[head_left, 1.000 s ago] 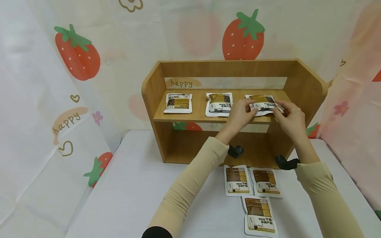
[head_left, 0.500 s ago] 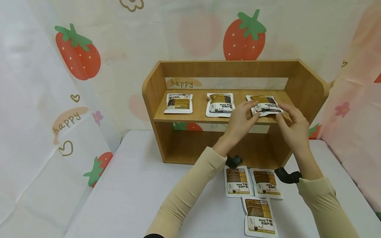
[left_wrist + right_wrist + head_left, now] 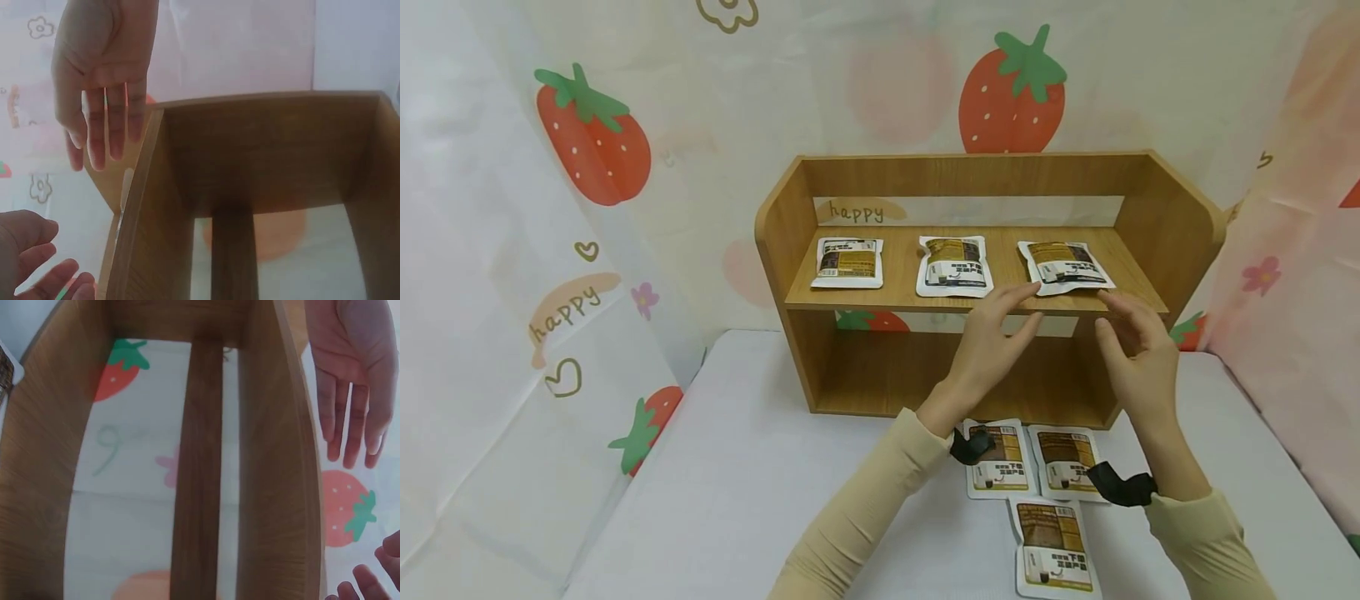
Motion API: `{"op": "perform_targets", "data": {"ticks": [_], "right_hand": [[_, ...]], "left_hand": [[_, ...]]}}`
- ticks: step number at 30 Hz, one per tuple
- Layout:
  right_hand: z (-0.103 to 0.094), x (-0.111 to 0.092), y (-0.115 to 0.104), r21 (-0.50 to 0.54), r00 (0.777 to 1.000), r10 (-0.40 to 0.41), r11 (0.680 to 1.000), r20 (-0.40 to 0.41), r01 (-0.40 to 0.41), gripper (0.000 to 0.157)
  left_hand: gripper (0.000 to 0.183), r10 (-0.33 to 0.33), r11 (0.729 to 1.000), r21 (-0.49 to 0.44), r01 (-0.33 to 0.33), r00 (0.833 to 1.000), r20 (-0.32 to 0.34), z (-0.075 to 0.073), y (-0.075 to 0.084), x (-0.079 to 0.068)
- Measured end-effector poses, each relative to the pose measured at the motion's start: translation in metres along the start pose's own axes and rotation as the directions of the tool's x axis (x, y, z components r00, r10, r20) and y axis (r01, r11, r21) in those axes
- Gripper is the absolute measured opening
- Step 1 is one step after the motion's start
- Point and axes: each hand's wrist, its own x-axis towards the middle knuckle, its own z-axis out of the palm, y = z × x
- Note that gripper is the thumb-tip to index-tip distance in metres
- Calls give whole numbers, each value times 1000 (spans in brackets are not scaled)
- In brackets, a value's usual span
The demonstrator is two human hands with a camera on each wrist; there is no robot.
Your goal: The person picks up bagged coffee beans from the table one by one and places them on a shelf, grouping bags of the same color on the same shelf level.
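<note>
In the head view, a white and brown pouch (image 3: 1065, 265) lies slightly turned at the right of the upper board of a wooden two-tier shelf (image 3: 1176, 221). Just in front of it, to its left, is my left hand (image 3: 977, 354), holding nothing, thumb and fingers apart. My right hand (image 3: 1142, 367) is below the pouch's right front corner, its fingers bent loosely around empty air. Two similar pouches, one in the middle (image 3: 955, 268) and one at the left (image 3: 847, 263), lie flat on the same board. Both wrist views show relaxed hands outside the shelf.
On the white tabletop (image 3: 715, 500) before the shelf lie three more pouches: a left one (image 3: 1000, 479) partly behind a black wrist strap (image 3: 972, 447), a right one (image 3: 1063, 461) and a nearer one (image 3: 1054, 546). A strawberry-printed curtain (image 3: 880, 83) hangs behind.
Both hands have let go of the right pouch and drawn back down toward the front of the shelf. The pouch stays on the upper board.
</note>
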Motion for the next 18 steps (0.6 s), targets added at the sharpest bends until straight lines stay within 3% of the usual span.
{"op": "perform_targets", "data": {"ticks": [3,9,18], "right_hand": [[1,-8,-2,-32,1000,10,999,11,-10,30],[2,-21,8,11,998,3,1000,63,-4,31],[1,-46,48,-9,987,6,1000,158,-4,35]], "left_hand": [[35,16,999,-47,-16,1000,-7,-1,-2,-11],[35,24,997,-76,-26,1000,-19,-3,-3,-31],[37,-78,988,-129,86,995,63,4,-7,-70]]}}
